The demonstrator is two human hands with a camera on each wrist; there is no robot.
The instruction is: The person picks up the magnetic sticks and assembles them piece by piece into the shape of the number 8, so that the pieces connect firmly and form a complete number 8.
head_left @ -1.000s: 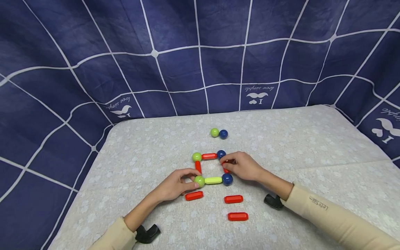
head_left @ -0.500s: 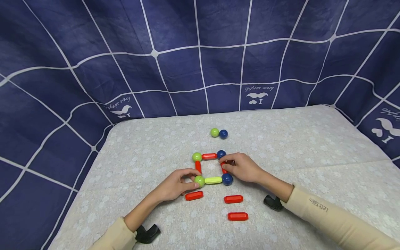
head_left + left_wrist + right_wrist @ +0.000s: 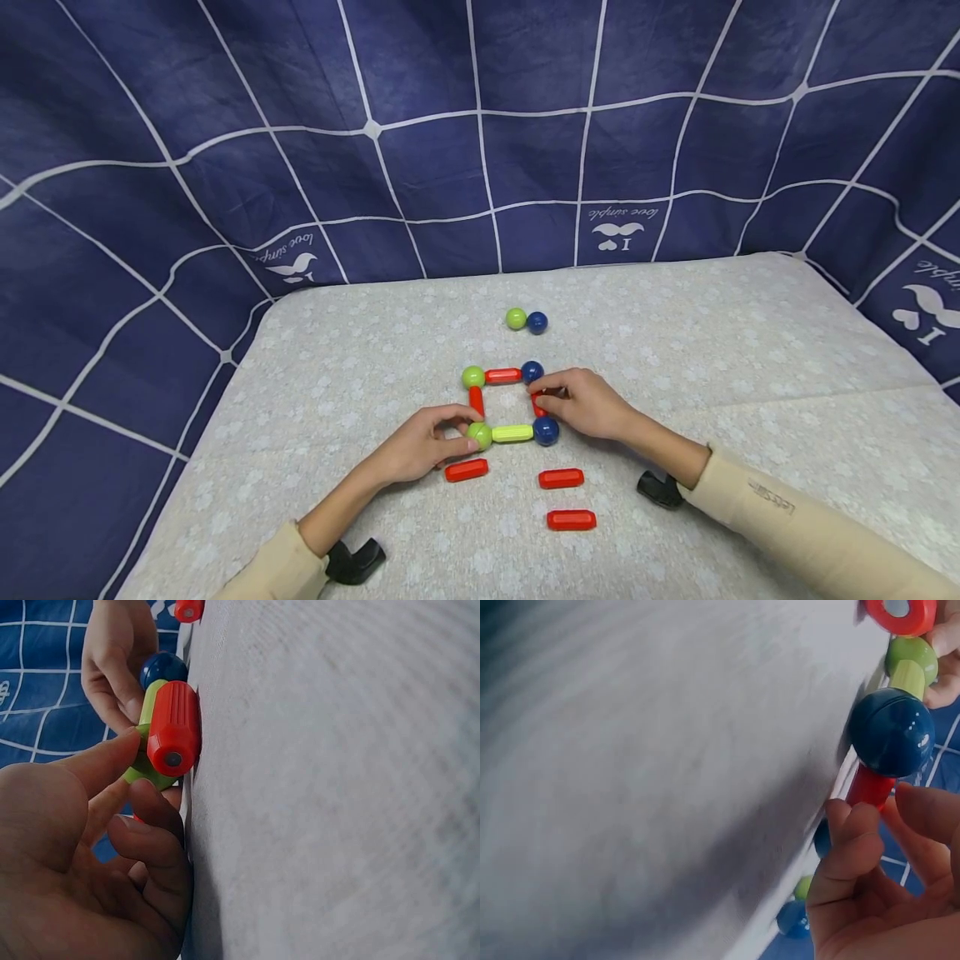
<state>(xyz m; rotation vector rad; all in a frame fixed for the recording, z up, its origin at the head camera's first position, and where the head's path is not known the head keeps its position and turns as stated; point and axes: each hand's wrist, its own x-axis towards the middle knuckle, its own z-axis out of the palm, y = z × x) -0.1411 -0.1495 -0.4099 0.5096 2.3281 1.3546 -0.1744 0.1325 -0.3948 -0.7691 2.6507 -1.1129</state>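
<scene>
Since one second, the right hand (image 3: 588,402) has shifted slightly, and the red stick (image 3: 537,407) it pinches lies straighter between the near blue ball (image 3: 546,431) and the far blue ball (image 3: 532,370), around the bench's (image 3: 360,358) middle; the square (image 3: 513,433) seems almost closed. The left hand (image 3: 416,444) pinches the green ball (image 3: 479,436) at its near-left corner. Fingers (image 3: 552,381) cover the stick's far end, so whether it touches there I cannot tell.

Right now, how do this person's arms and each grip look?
The left sleeve and right sleeve are beige; the right one bears dark lettering. A left black piece and right black piece show beside the sleeve ends. The left grip and right grip are ungloved.
</scene>
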